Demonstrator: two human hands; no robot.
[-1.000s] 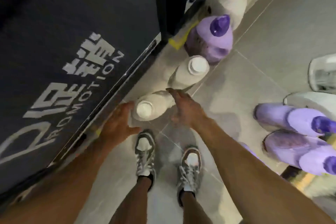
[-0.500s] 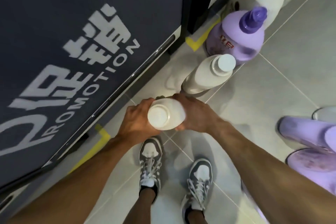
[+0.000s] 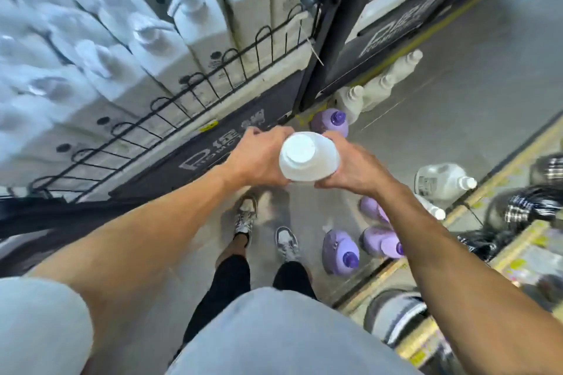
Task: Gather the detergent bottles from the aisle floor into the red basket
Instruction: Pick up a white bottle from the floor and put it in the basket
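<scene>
**White bottle clasped in both hands, basket out of sight**

Curled fingers [image 3: 254, 132] of the left hand [image 3: 259, 157] and the right hand [image 3: 350, 167] wrap opposite sides of the white detergent bottle [image 3: 307, 158]. It is held cap-up, well above the floor. I'd guess two hands because it is broad and heavy. Purple bottles [image 3: 341, 253] and other white bottles [image 3: 380, 85] wait on the aisle floor [image 3: 457, 116]. The red basket isn't visible.
</scene>
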